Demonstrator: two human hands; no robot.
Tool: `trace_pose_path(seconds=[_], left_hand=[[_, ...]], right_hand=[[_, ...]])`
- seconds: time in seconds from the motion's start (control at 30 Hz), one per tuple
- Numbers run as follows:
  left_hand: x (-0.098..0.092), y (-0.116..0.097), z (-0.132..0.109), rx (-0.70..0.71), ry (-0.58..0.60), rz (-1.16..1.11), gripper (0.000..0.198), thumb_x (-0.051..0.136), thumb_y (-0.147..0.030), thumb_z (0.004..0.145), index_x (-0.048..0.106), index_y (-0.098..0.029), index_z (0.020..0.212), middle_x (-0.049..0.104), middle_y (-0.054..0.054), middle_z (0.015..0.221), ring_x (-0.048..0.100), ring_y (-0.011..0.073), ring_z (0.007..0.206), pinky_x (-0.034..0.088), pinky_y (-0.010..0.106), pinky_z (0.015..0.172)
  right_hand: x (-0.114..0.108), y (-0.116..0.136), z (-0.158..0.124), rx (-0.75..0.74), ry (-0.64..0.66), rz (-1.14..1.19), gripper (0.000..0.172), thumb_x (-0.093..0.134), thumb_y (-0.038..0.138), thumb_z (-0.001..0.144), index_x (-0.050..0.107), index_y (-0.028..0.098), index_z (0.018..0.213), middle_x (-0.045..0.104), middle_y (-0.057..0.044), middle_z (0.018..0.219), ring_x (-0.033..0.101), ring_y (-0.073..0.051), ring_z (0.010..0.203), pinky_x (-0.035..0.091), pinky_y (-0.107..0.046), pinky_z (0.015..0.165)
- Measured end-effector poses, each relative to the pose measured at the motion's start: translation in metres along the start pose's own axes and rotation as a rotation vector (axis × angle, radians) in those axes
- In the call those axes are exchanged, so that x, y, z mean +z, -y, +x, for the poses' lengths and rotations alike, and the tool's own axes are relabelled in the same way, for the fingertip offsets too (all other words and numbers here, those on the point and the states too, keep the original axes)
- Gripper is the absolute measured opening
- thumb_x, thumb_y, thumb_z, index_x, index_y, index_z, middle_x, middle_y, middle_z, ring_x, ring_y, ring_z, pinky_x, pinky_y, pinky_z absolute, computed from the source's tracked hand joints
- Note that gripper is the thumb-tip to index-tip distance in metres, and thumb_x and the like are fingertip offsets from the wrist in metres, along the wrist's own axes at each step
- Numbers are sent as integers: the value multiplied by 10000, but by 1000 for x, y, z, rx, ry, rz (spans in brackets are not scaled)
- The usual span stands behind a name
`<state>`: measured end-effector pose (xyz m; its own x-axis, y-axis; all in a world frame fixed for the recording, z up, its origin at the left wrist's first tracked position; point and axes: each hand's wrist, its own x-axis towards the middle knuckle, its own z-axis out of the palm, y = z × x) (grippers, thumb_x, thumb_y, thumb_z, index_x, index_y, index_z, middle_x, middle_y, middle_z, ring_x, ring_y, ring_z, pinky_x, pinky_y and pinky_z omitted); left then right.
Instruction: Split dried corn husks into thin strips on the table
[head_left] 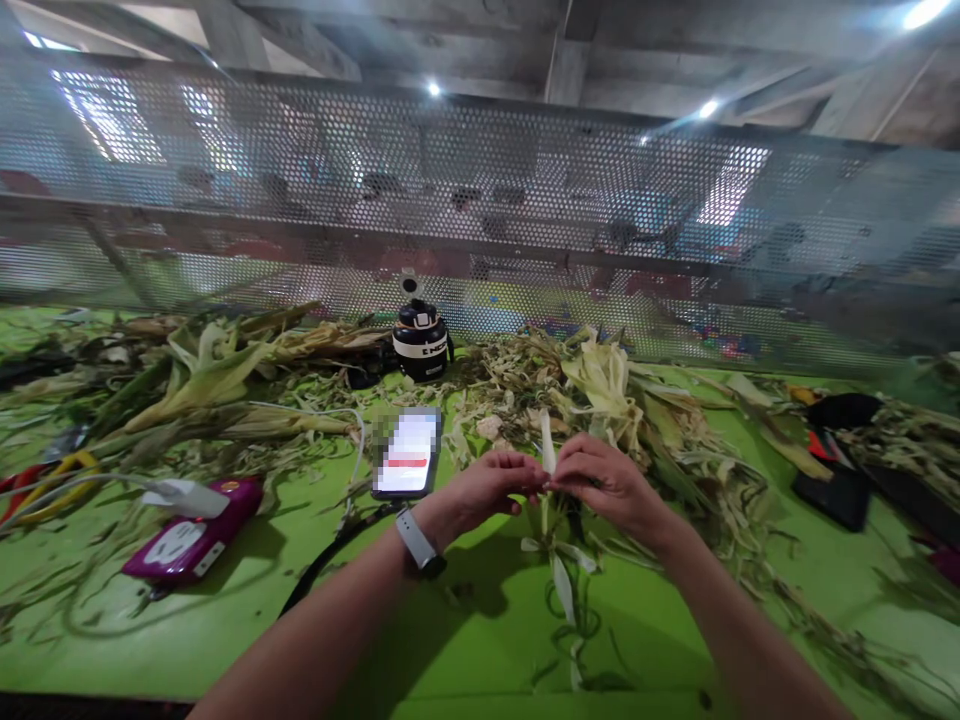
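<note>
Both hands meet over the green tabletop (495,650), fingertips pinched close together. My left hand (491,490), with a watch (420,542) at the wrist, and my right hand (604,485) grip a pale strip of corn husk (547,440) between them. One end of the strip points up past the fingers. Below the hands hang thin, curling husk pieces (562,590); whether they join the gripped strip is hard to tell. The fingertips partly hide the place where the husk is held.
Heaps of dry husk (202,380) lie left and right (607,385). A phone (409,455) rests near my left hand, a dark bottle (421,345) behind it. A purple power strip (191,530) with a white charger sits at left. A perforated metal screen (480,200) spans the back.
</note>
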<state>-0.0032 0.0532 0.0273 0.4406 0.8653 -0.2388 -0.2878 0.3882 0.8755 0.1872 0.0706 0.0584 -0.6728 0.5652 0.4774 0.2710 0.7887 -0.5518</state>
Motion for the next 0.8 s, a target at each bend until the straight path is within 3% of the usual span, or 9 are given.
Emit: trace_pose_path(seconds=[0.27, 0.6, 0.8], left_hand=[[4, -2, -2, -45, 40, -102, 207, 759, -298, 594, 660, -137, 679, 592, -3, 622, 502, 50, 506, 264, 157, 396], [8, -2, -5, 50, -35, -104, 183, 762, -285, 582, 677, -148, 668, 599, 11, 632, 476, 48, 521, 254, 168, 440], [11, 1, -3, 175, -124, -34, 202, 756, -313, 603, 656, -156, 681, 592, 0, 619, 501, 62, 551, 299, 163, 460]], right_hand=[[0, 2, 1, -56, -74, 15, 94, 562, 225, 835, 656, 227, 823, 556, -37, 840, 564, -145, 797, 480, -272, 704], [2, 1, -1, -57, -97, -41, 87, 564, 233, 836, 651, 237, 846, 573, -42, 874, 570, -149, 822, 475, -281, 732], [8, 0, 2, 56, -241, 5, 78, 606, 269, 806, 637, 209, 766, 553, -40, 826, 551, -165, 815, 464, -297, 720]])
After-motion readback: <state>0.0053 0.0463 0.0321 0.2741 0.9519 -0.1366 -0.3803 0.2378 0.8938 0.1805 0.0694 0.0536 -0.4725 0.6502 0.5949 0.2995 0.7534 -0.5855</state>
